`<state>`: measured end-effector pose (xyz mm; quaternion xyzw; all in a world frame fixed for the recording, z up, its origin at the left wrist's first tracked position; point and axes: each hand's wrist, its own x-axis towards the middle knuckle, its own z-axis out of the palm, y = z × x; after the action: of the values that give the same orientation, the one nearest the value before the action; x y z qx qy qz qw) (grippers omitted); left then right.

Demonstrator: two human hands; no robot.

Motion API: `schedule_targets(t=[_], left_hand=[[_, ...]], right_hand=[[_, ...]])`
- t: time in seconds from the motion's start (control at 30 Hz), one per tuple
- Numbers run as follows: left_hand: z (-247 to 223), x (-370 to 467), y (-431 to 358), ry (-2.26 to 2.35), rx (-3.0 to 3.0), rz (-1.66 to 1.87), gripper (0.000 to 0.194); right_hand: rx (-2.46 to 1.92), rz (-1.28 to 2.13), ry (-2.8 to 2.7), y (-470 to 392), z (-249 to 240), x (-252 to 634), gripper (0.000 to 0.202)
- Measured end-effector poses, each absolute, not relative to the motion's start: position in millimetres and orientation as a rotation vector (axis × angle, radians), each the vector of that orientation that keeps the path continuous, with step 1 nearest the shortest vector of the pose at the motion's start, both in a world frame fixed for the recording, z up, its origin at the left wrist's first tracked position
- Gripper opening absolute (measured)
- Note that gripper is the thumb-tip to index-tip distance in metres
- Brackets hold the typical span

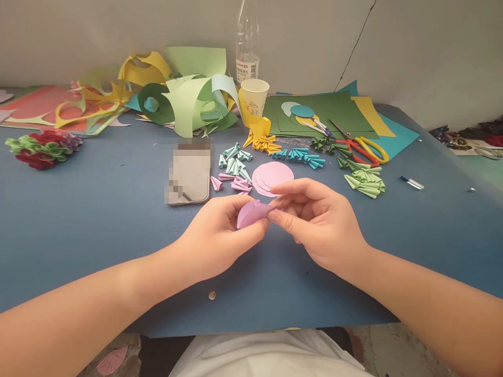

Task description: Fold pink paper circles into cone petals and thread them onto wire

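Note:
A pink paper circle [253, 213], curled partway into a cone, is held up over the near part of the table. My left hand [223, 230] pinches it from the left, thumb in front and fingers behind. At its right tip the thumb and fingers of my right hand [318, 220] close on the paper. Just beyond the hands lie a small stack of flat pink paper circles [273, 175] and several rolled pink cones [240, 184]. Light teal cones [234, 159], blue cones [304, 158], yellow cones [262, 142] and green cones [367, 180] are grouped around them.
A phone [191, 175] lies left of the cones. Red-handled scissors [361, 152] rest on coloured sheets [326, 118] at the right. Behind stand a paper cup [254, 97] and a bottle [247, 57], beside green paper scraps [188, 102]. A paper flower ball [43, 149] sits far left.

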<state>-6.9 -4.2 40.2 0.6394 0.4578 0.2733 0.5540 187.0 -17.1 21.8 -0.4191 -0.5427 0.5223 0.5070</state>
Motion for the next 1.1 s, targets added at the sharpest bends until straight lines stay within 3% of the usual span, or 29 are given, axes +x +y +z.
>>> schedule_targets(t=[0.33, 1.1], left_hand=[[42.0, -6.3, -2.8, 1.077, 1.669, 0.582, 0.022], [41.4, -7.4, -3.2, 1.152, 1.477, 0.590, 0.022]], right_hand=[[-0.973, 1.275, -1.274, -15.2, 20.0, 188.1, 0.038], [-0.907, 1.404, -1.315, -14.2, 19.3, 190.0, 0.039]])
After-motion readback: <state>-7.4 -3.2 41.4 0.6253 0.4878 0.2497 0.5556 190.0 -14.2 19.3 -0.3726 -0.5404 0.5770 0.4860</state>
